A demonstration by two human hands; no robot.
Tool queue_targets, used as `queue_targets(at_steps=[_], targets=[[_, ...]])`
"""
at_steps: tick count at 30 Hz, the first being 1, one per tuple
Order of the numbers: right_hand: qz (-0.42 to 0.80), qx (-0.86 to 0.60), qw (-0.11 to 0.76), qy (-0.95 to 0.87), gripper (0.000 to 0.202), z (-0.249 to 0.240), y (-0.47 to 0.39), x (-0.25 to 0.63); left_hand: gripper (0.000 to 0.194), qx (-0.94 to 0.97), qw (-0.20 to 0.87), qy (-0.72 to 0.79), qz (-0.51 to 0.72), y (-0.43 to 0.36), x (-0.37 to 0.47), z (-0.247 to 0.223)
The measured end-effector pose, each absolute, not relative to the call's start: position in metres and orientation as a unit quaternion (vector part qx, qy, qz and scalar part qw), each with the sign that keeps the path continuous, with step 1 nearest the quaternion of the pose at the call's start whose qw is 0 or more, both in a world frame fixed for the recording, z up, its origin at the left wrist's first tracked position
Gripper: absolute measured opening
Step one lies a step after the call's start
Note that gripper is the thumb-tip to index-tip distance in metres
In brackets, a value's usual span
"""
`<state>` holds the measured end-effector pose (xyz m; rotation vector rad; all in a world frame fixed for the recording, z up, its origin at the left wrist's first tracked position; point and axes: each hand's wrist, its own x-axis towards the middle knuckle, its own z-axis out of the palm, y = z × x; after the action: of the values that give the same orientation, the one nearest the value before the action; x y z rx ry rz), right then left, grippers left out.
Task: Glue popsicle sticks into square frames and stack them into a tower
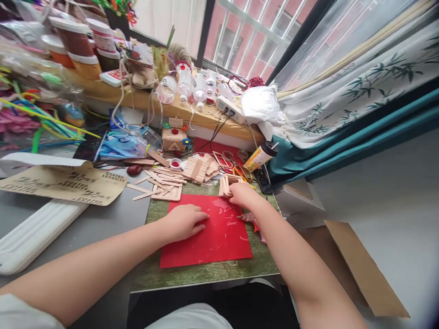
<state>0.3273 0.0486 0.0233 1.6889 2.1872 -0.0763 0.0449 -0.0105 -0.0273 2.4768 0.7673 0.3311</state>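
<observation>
My left hand (185, 222) rests on a red sheet (212, 249), fingers spread a little and holding nothing. Beyond the sheet's far right corner, my right hand (243, 194) has its fingers closed at the edge of a small open box built of craft sticks (224, 186); the fingertips are partly hidden. Under my right forearm a pink patterned glue gun (249, 218) lies partly covered, its nozzle over the sheet. Loose craft sticks (161, 176) are heaped past the sheet, beside a flat panel of joined sticks (195, 169). Whitish marks dot the red sheet.
A drink cup with a straw (260, 156) stands at the back right, near scissors (242, 170). Behind the sticks is a decorated stick house (174, 138). Sandpaper (68, 183) lies at left over a white bar (41, 233). Bottles and paint jars crowd the ledge (137, 98).
</observation>
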Motion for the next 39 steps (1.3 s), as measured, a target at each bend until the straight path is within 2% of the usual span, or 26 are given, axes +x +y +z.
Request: queue_targets(at_steps=[4,7,8,10,12,13,17,24,29,32,39], targets=[[-0.005,0.621,0.156,0.768,0.015,0.027,0.039,0.321,0.033,0.938,0.204,0.263,0.099,-0.017,0.042,-0.028],[0.036,0.640,0.097,0.761,0.028,0.033,0.006,0.315,0.027,0.947,0.175,0.241,0.119,-0.018,0.038,-0.030],[0.057,0.651,0.065,0.754,0.034,0.032,-0.011,0.310,0.025,0.948,0.169,0.238,0.126,-0.017,0.037,-0.030],[0.078,0.656,-0.106,0.744,0.031,0.022,-0.049,0.296,0.022,0.947,0.159,0.245,0.135,-0.012,0.035,-0.029],[0.000,0.604,-0.209,0.769,0.018,0.002,-0.084,0.277,0.024,0.942,0.146,0.267,0.140,-0.007,0.033,-0.029],[-0.033,0.589,-0.233,0.773,0.019,-0.009,-0.098,0.267,0.024,0.940,0.139,0.280,0.141,-0.005,0.034,-0.029],[-0.093,0.544,-0.202,0.809,0.017,-0.041,-0.122,0.240,0.022,0.933,0.114,0.318,0.124,-0.005,0.040,-0.031],[-0.109,0.526,-0.228,0.812,0.014,-0.040,-0.116,0.246,0.018,0.931,0.095,0.344,0.078,0.011,0.032,-0.008],[-0.113,0.517,-0.243,0.813,0.014,-0.046,-0.119,0.249,0.051,0.908,0.064,0.409,0.063,0.071,-0.017,0.031],[-0.122,0.512,-0.257,0.811,0.014,-0.047,-0.119,0.250,0.060,0.911,0.070,0.407,0.010,0.092,-0.034,0.040],[-0.137,0.500,-0.293,0.803,0.014,-0.045,-0.119,0.253,0.046,0.912,0.028,0.409,-0.007,0.097,-0.025,0.034]])
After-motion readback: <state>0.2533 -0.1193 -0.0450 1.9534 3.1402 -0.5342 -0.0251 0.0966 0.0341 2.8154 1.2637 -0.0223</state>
